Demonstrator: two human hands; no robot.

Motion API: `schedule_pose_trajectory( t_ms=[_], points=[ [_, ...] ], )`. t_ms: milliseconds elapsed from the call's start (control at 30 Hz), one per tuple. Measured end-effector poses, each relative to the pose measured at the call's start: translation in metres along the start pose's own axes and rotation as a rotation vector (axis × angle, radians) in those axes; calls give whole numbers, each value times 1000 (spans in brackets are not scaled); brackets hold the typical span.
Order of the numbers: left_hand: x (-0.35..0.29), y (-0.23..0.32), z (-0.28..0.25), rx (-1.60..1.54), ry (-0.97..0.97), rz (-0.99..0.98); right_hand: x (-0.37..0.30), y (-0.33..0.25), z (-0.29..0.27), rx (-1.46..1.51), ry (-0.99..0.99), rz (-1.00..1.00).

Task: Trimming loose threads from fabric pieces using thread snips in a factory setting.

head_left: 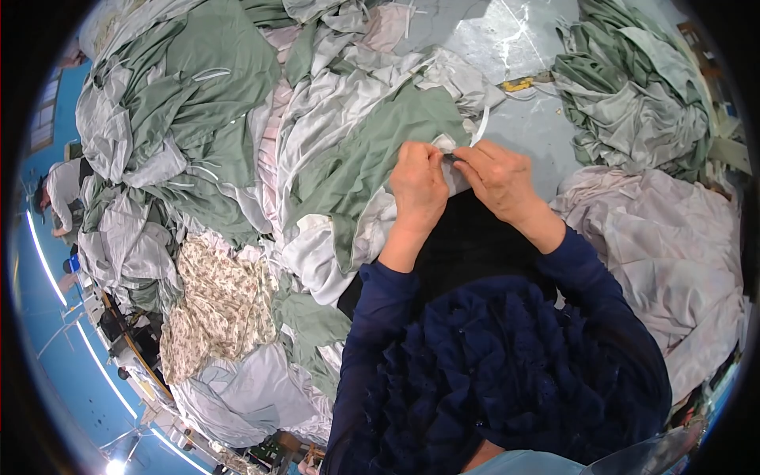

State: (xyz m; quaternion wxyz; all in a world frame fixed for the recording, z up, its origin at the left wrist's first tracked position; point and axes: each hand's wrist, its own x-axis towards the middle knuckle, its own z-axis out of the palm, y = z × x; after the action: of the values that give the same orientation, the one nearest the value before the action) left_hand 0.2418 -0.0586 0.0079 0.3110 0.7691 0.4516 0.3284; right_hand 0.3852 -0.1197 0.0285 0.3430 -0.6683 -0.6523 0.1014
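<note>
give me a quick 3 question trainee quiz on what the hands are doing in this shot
1. True or false: the left hand and the right hand meet at the edge of the pale grey cloth.
2. What lies left of the hands? A) green fabric B) a wooden box C) a blue bucket
3. What pattern has the cloth at lower left?

Key: 1 true; 2 A; 3 a small floral print.

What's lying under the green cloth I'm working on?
Under the green cloth, pale grey and pink sheets show at its edges. Left hand and right hand pinch its white edge. Anything deeper is covered.
</note>
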Motion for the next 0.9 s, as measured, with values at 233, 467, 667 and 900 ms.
schedule_pose_trajectory(
  t_ms=[233, 467, 667, 900],
  points=[
    [-19, 7, -26, -432, -84, -365, -9, 12, -2, 171, 71, 200],
    [-98, 1, -78, -340, -574, -500, -14, 39, 7, 650, -58, 599],
    [-122, -64, -38, 579, -697, -179, 4, 32, 29, 829, -242, 587],
    [-124, -32, -69, 497, -755, -253, 12, 21, 19, 950, -238, 659]
  ],
)
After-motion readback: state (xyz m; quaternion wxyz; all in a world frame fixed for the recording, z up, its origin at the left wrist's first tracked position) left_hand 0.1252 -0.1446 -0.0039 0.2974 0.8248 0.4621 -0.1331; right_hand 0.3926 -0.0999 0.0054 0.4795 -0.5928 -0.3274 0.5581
